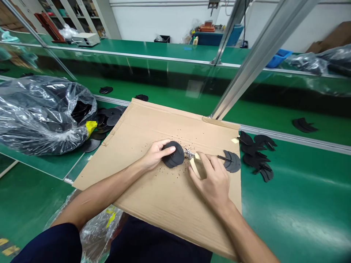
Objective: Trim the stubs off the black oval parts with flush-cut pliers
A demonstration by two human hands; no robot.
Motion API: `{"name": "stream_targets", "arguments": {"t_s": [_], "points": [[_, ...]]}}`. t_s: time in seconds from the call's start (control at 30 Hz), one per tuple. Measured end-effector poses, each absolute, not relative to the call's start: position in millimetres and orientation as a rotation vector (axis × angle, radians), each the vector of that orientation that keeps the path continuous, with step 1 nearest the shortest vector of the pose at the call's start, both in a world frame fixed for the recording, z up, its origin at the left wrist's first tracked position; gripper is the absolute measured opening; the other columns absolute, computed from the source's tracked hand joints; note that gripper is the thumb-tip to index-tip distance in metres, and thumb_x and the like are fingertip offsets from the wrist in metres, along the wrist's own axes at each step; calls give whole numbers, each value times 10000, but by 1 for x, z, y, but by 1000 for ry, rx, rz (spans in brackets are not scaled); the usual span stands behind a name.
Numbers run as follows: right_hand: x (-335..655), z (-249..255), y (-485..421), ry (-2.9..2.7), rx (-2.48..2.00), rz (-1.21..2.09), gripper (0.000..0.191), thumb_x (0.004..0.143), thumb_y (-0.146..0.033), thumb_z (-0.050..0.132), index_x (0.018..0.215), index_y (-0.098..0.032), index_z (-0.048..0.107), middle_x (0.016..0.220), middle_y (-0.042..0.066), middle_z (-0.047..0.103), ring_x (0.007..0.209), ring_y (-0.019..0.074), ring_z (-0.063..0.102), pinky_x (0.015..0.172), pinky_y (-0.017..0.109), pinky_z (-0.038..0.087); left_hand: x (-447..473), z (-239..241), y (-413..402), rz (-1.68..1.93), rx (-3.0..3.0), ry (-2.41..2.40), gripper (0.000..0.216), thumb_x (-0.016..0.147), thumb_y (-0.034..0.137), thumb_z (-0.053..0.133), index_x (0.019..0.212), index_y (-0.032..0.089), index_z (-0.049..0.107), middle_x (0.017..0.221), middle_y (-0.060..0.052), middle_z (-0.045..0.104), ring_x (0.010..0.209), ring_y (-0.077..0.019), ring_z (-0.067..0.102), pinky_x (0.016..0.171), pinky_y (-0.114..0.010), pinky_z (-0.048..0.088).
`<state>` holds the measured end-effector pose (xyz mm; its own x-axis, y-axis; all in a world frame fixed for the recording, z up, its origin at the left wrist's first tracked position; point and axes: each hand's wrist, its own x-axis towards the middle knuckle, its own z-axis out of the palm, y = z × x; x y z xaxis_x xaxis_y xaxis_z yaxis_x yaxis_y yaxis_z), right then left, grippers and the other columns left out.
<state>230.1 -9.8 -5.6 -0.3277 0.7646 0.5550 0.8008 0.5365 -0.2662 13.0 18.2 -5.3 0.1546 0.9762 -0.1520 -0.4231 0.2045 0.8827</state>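
My left hand (154, 156) grips a stack of round black flat pieces (173, 155) resting on a sheet of brown cardboard (153, 204). My right hand (212, 179) is closed around a small cutting tool with cream handles (195, 162), its metal tip touching the stack's right edge. Tiny black scraps lie scattered on the cardboard around the stack. A trimmed black piece (232, 162) lies just right of my right hand.
A clear plastic bag full of black pieces (41, 113) sits at the left, with loose black pieces (105, 122) beside it. More cut black pieces (257, 155) lie on the green bench (296, 204) at the right. A metal frame post (255, 58) slants overhead.
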Motion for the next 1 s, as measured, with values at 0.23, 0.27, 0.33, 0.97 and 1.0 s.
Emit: {"name": "stream_targets", "arguments": {"t_s": [0.23, 0.27, 0.33, 0.97, 1.0], "points": [[231, -6, -10, -2108, -1252, 35, 406, 929, -299, 643, 1322, -208, 600, 1056, 108, 686, 903, 282, 637, 774, 411, 537, 12, -4, 20, 1225, 696, 852, 335, 691, 330, 912, 857, 121, 710, 837, -49, 748, 790, -146, 686, 789, -240, 541], [231, -6, -10, -2096, -1254, 62, 412, 925, -299, 644, 1327, -217, 598, 1058, 106, 684, 906, 283, 639, 776, 414, 540, 12, -3, 20, 1244, 678, 844, 327, 700, 315, 906, 875, 126, 704, 847, -42, 746, 802, -143, 689, 798, -236, 541], [231, -6, -9, -2080, -1251, 113, 412, 922, -301, 643, 1324, -223, 600, 1058, 104, 680, 914, 285, 643, 779, 420, 544, 11, -2, 22, 1278, 621, 819, 314, 722, 266, 886, 941, 144, 696, 876, -26, 743, 815, -131, 695, 798, -218, 542], [228, -10, -10, -2122, -1089, 151, 355, 966, -294, 604, 1313, -224, 628, 1052, 99, 724, 947, 266, 670, 806, 398, 561, 16, 5, 12, 1042, 433, 770, 368, 868, 75, 667, 1219, 167, 602, 934, -32, 743, 591, -68, 666, 572, -156, 587], [229, -9, -10, -2131, -1090, 140, 336, 973, -293, 598, 1300, -224, 633, 1045, 96, 727, 933, 259, 671, 796, 388, 558, 16, 5, 12, 1041, 434, 771, 343, 869, 78, 669, 1195, 164, 606, 929, -31, 743, 583, -65, 664, 568, -154, 586]]}}
